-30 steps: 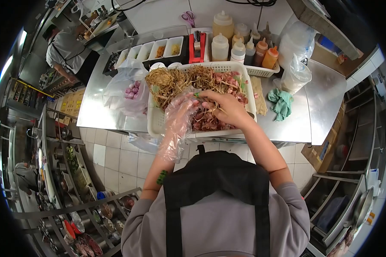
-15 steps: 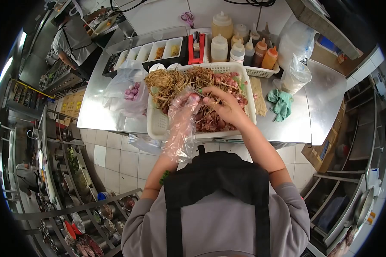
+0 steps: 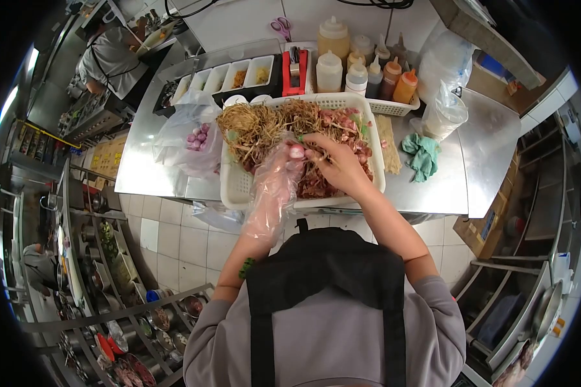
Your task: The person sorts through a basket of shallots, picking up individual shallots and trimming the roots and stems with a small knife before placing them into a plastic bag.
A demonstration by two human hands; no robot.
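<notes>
My left hand (image 3: 279, 164), in a clear plastic glove, is closed around a pale pink shallot (image 3: 296, 151). Bent fingers of my right hand (image 3: 334, 162), which is bare, touch the shallot's right side; a small green thing shows at its fingertips. Both hands are over a white perforated basket (image 3: 237, 188) on the steel table. Dry brown roots and stalks (image 3: 248, 126) fill its left and back parts, and reddish shallots and skins (image 3: 326, 184) its right part. To the left, a clear plastic bag (image 3: 174, 151) holds several peeled purple shallots (image 3: 198, 137).
Behind the basket stand a tray of white ingredient tubs (image 3: 239, 74), a red holder (image 3: 295, 71) and several sauce bottles (image 3: 329, 72). A green cloth (image 3: 421, 157) and a bagged container (image 3: 444, 116) are on the right. Another person (image 3: 110, 61) works at the far left.
The shallot in my left hand now shows pale and smooth between my hands. My left hand has shifted slightly, and the other person at the far left leans further forward.
</notes>
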